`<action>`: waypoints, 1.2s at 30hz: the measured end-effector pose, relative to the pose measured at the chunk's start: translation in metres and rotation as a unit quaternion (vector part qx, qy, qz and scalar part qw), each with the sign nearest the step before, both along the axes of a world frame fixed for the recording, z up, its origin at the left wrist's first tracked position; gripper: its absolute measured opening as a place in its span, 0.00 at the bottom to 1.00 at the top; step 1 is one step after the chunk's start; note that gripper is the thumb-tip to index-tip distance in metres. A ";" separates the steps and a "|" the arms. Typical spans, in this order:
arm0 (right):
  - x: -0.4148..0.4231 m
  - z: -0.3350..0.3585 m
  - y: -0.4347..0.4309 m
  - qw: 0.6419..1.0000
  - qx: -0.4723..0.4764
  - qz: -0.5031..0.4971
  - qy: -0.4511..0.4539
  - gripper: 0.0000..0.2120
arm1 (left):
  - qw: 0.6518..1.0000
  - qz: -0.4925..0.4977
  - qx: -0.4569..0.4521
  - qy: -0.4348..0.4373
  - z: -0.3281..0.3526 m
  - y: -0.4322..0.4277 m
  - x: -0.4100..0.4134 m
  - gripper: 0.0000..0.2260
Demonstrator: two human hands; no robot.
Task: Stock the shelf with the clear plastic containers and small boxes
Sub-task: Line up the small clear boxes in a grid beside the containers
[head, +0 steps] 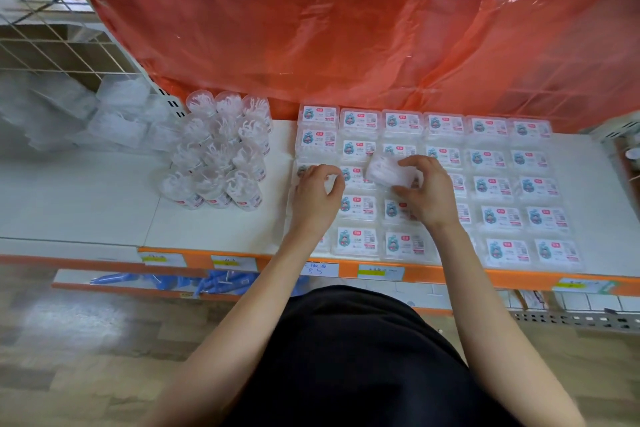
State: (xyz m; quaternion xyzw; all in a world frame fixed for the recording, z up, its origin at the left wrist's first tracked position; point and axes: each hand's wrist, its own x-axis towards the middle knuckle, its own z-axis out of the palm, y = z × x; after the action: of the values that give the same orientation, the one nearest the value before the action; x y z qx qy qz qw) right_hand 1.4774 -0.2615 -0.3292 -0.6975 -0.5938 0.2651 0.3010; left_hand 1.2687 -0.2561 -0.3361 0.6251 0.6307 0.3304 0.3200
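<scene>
Small boxes (498, 184) flat in neat rows over the right half of the white shelf (86, 198), labels up. Right hand (424, 192) narrowly curled, pinching a tilted box (388, 172) between fingertips and thumb, raised just above the middle rows. Left hand (317, 192) close beside it, fingers and thumb curled round a left-column box (329, 184) lying in the grid. Clear plastic containers (221, 156) clustered upright further left, apart from both hands. Orange plastic sheet (311, 45) hanging along the far side, wire grid (52, 42) at far left, orange price strip (433, 274) on the near edge, blue items (214, 282) on the lower shelf.
</scene>
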 end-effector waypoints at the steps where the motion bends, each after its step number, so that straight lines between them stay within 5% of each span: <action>1: -0.003 0.003 -0.001 1.000 0.007 0.011 0.015 0.22 | 0.999 0.008 -0.028 -0.028 0.004 0.001 -0.001 0.08; 11: -0.041 0.016 -0.007 0.988 0.036 0.127 0.082 0.23 | 0.919 0.097 -0.232 -0.304 0.023 0.002 -0.011 0.10; 20: -0.054 0.018 -0.006 0.944 -0.063 -0.027 0.324 0.19 | 0.928 0.081 -0.194 -0.306 0.027 0.003 -0.016 0.10; 24: -0.053 0.015 -0.007 0.932 -0.066 -0.017 0.356 0.14 | 0.931 0.079 -0.203 -0.295 0.031 0.001 -0.015 0.09; 30: -0.049 0.020 -0.012 0.925 -0.004 0.062 0.374 0.15 | 0.894 0.090 -0.272 -0.346 0.036 0.005 -0.020 0.24; 36: -0.048 0.014 -0.013 0.925 0.012 0.108 0.363 0.17 | 0.856 0.100 -0.270 -0.429 0.030 0.003 -0.019 0.13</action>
State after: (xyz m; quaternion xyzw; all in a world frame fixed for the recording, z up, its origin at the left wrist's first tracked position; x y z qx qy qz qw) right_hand 1.4292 -0.2750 -0.3152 -0.4812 -0.5187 0.5240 0.4741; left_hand 1.2492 -0.2528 -0.3060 0.2442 0.5542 0.4124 0.6805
